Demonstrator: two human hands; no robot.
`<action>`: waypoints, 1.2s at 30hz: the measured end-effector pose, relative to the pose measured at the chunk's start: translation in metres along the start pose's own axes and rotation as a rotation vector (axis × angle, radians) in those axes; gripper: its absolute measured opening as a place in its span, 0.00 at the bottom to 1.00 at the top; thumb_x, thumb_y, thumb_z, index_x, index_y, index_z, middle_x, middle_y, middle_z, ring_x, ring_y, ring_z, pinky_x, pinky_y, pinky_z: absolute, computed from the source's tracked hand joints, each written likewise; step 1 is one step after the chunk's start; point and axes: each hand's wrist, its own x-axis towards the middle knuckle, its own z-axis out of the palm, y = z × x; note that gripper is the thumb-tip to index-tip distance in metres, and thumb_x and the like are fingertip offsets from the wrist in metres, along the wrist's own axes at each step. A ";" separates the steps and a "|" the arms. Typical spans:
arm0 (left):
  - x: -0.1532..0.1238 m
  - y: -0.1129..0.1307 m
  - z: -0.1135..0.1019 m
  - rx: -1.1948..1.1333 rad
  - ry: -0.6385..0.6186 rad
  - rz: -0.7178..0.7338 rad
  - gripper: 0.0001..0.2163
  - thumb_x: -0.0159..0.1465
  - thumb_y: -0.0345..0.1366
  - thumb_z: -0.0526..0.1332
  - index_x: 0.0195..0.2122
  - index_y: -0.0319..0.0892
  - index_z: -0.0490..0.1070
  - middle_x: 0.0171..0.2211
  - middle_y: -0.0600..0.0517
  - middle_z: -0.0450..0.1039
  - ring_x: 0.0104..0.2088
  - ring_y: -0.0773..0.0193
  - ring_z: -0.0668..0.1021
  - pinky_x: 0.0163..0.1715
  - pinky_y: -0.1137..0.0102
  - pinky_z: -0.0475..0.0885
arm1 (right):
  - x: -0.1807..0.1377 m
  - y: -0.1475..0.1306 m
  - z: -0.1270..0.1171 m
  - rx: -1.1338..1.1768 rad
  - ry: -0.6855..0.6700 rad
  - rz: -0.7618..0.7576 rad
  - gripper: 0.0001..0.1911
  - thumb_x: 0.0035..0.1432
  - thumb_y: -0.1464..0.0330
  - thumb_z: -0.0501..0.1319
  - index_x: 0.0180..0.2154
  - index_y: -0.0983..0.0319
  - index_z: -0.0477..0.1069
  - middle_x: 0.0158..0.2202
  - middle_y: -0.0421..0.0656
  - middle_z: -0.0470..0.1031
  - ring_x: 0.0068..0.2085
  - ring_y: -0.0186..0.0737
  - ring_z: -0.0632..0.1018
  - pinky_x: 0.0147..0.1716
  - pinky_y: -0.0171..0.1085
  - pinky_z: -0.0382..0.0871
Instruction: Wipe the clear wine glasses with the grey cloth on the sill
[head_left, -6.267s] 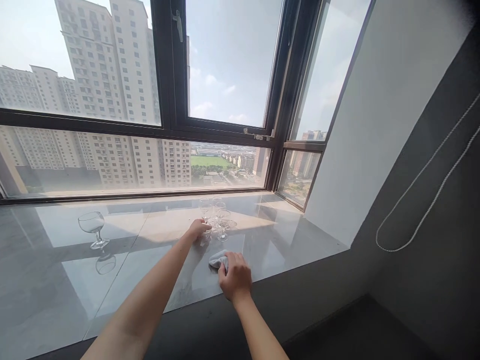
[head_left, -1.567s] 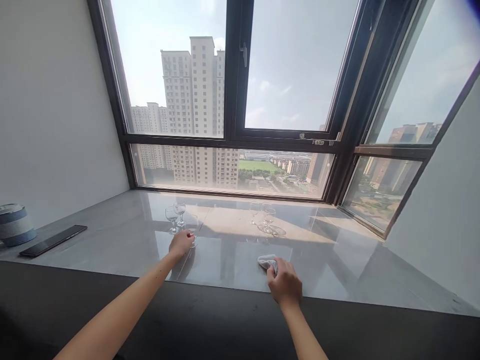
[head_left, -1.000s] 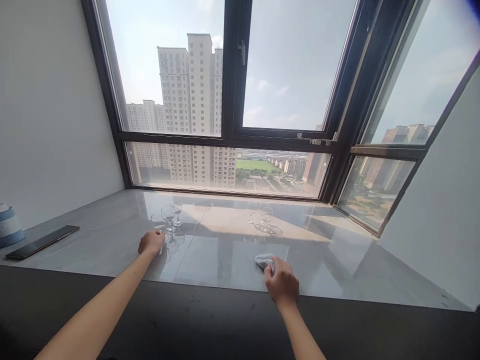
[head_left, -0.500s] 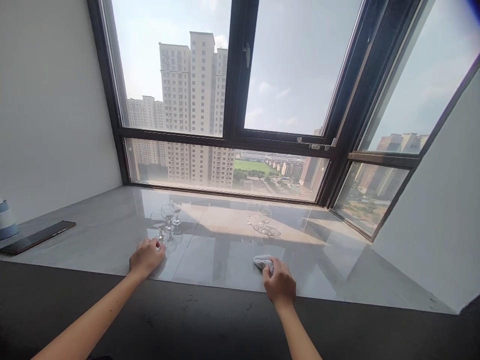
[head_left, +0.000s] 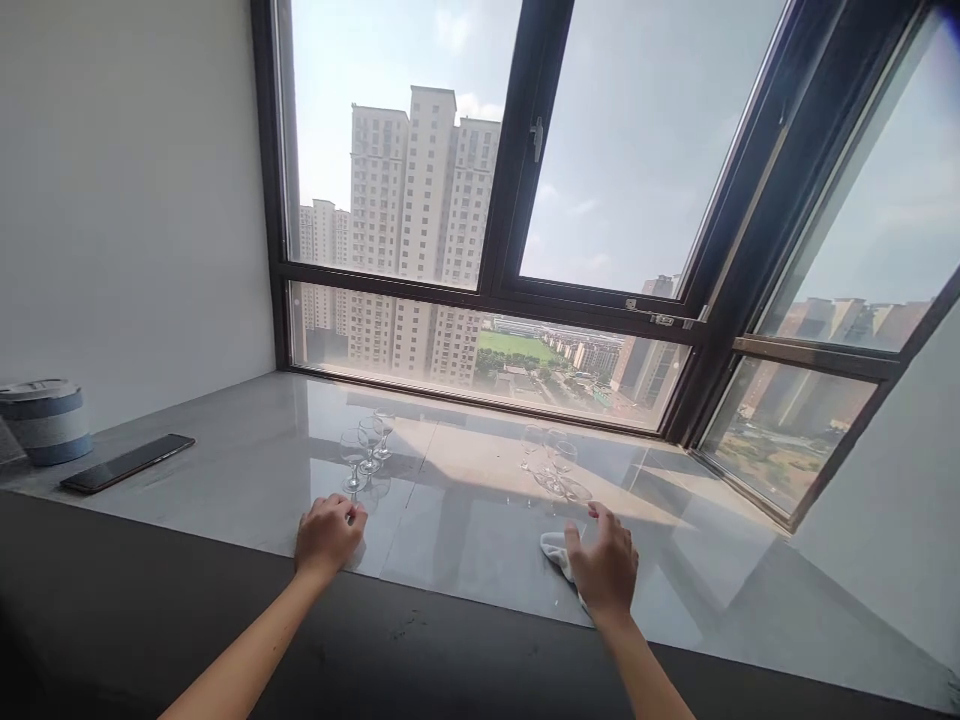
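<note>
Near the front edge of the grey tiled sill (head_left: 465, 535), my left hand (head_left: 328, 538) rests with its fingers curled in, and nothing shows in it. Just beyond it stand three small stemmed glasses (head_left: 353, 448) in a slanting row, upright and apart from the hand. My right hand (head_left: 606, 562) is open, thumb and fingers spread, over a white cloth (head_left: 556, 549). The cloth lies crumpled on the sill, partly hidden by that hand. Farther back, a second group of clear stemmed glasses (head_left: 565, 460) stands in the sunlit patch; they overlap and are faint.
A dark phone (head_left: 129, 462) lies flat at the left. Beside it is a blue and white striped tub (head_left: 46, 422) against the wall. A dark-framed window (head_left: 480, 292) closes off the back, with a side window (head_left: 787, 435) at the right.
My right hand has loosened from the cloth, its fingers now spread above it. The left hand stays curled near the front edge. The view has turned left, showing more of the tub.
</note>
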 end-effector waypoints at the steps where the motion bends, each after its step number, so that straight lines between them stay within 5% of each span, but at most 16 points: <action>1: -0.001 0.000 0.000 -0.004 0.013 -0.001 0.16 0.64 0.42 0.51 0.26 0.44 0.73 0.38 0.49 0.76 0.42 0.56 0.73 0.39 0.65 0.62 | 0.015 -0.005 0.001 0.026 -0.005 0.028 0.23 0.58 0.56 0.51 0.51 0.60 0.62 0.49 0.49 0.72 0.50 0.54 0.70 0.48 0.48 0.62; 10: -0.006 0.001 0.000 -0.060 0.045 -0.024 0.15 0.63 0.39 0.52 0.23 0.43 0.73 0.32 0.48 0.75 0.39 0.58 0.72 0.39 0.65 0.60 | 0.139 -0.005 0.058 -0.029 -0.192 0.274 0.43 0.52 0.50 0.59 0.61 0.67 0.52 0.56 0.60 0.66 0.56 0.65 0.67 0.48 0.51 0.65; 16: -0.007 0.000 0.004 -0.085 0.058 -0.021 0.14 0.63 0.37 0.53 0.22 0.43 0.72 0.30 0.49 0.74 0.37 0.59 0.72 0.39 0.65 0.60 | 0.151 -0.006 0.085 0.002 -0.327 0.342 0.43 0.51 0.50 0.60 0.62 0.64 0.52 0.57 0.59 0.66 0.54 0.63 0.71 0.47 0.52 0.68; 22: -0.007 -0.001 0.002 -0.089 0.035 -0.028 0.15 0.64 0.36 0.51 0.21 0.42 0.71 0.29 0.49 0.73 0.36 0.60 0.71 0.38 0.66 0.60 | 0.138 -0.016 0.091 0.017 -0.180 0.243 0.36 0.50 0.57 0.61 0.58 0.62 0.58 0.51 0.55 0.71 0.52 0.61 0.72 0.43 0.50 0.69; 25: -0.007 -0.001 0.002 -0.091 0.027 -0.007 0.15 0.64 0.36 0.51 0.21 0.42 0.70 0.29 0.49 0.73 0.36 0.60 0.71 0.38 0.66 0.60 | 0.128 -0.044 0.086 0.077 -0.129 0.080 0.33 0.49 0.58 0.62 0.56 0.59 0.59 0.49 0.50 0.73 0.51 0.57 0.72 0.43 0.47 0.68; 29: -0.007 0.000 0.003 -0.084 0.040 -0.018 0.14 0.63 0.37 0.52 0.22 0.43 0.70 0.30 0.49 0.73 0.37 0.59 0.71 0.38 0.65 0.60 | 0.113 -0.111 0.091 0.276 -0.313 -0.097 0.34 0.49 0.58 0.63 0.57 0.57 0.56 0.47 0.46 0.74 0.45 0.49 0.76 0.40 0.41 0.67; 36: -0.008 0.002 0.002 -0.086 0.042 -0.034 0.14 0.63 0.36 0.53 0.22 0.42 0.70 0.29 0.49 0.72 0.36 0.60 0.71 0.39 0.65 0.59 | 0.096 -0.229 0.144 0.391 -0.508 -0.157 0.34 0.51 0.59 0.63 0.57 0.58 0.54 0.48 0.46 0.73 0.46 0.46 0.76 0.39 0.39 0.66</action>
